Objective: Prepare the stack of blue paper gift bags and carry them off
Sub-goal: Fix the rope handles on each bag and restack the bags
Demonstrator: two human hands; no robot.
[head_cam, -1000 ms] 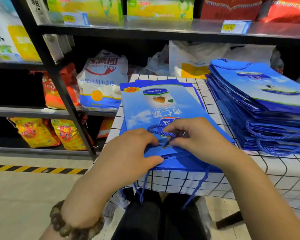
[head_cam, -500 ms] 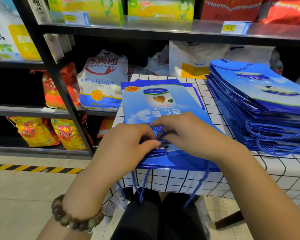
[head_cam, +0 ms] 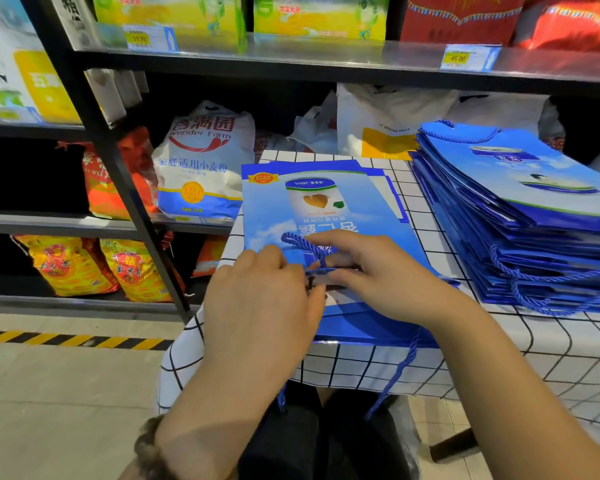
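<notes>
**Desk:** Where do the bags lie in front of you?

**Caption:** At a shop table [head_cam: 534, 358] draped in a black-and-white grid cloth, a small pile of blue gift bags [head_cam: 361, 323] lies flat directly before you, mouths toward you, near edge at the table's front. A tall stack [head_cam: 534, 216] of the same bags rests to your right, well apart from your hands, with cords drooping off its near side.

**Desk:** And your hands?

**Caption:** Both meet at the mouth of the top bag [head_cam: 329, 202]. Your right hand [head_cam: 378, 275] bends its fingers close together over that edge, forefinger and thumb pinching it just beside the rope handle [head_cam: 302, 242], whose loop lies on the printed face. Your left hand [head_cam: 260, 299], a beaded bracelet [head_cam: 149, 448] at the wrist, curls its fingers tightly, thumb tip against the same edge. What lies under them cannot be told. Behind, black shelving [head_cam: 125, 188] holds a white flour sack [head_cam: 205, 168] and yellow-and-red sacks [head_cam: 66, 265].
</notes>
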